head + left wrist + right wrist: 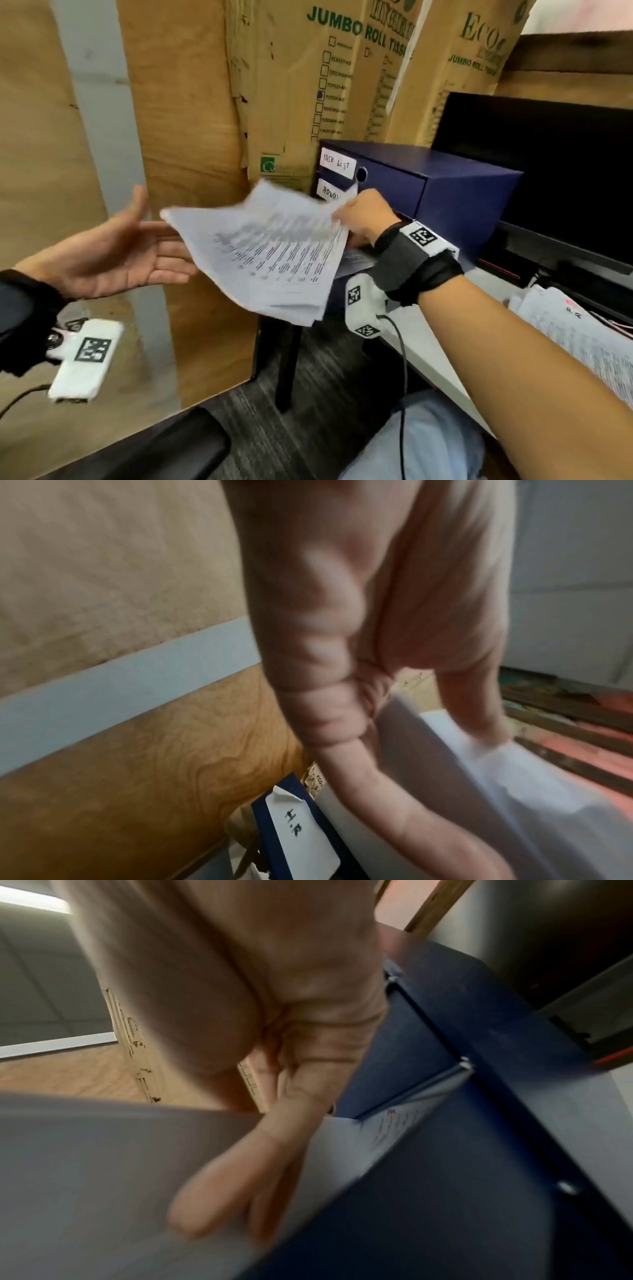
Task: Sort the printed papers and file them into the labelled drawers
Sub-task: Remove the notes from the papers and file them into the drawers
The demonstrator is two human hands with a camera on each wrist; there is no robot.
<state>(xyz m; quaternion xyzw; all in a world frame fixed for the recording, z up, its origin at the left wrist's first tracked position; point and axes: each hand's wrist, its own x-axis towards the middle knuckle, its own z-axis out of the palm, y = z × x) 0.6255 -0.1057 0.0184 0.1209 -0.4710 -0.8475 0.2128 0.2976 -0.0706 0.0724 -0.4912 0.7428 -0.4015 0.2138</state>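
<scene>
A stack of printed papers (pixel 267 253) hangs tilted in front of the navy drawer unit (pixel 445 192). My right hand (pixel 363 216) grips the stack's right edge, with its fingers (pixel 219 1191) under the sheets (pixel 103 1177). My left hand (pixel 137 246) is palm up with straight fingers reaching under the stack's left edge (pixel 514 804); its thumb stands up. The drawer fronts carry handwritten labels: "TASK LIST" (pixel 337 164), a partly hidden one starting "ADMI" (pixel 330 194), and "H.R" (pixel 298 829). One drawer is pulled out below my right wrist, with a printed sheet (pixel 394 1123) inside.
Cardboard boxes (pixel 308 85) lean behind the drawer unit, and a dark monitor (pixel 548 178) stands to its right. More printed sheets (pixel 575 335) lie on the white desk at right. A wooden panel (pixel 191 137) fills the left, with a black table leg (pixel 287 359) below.
</scene>
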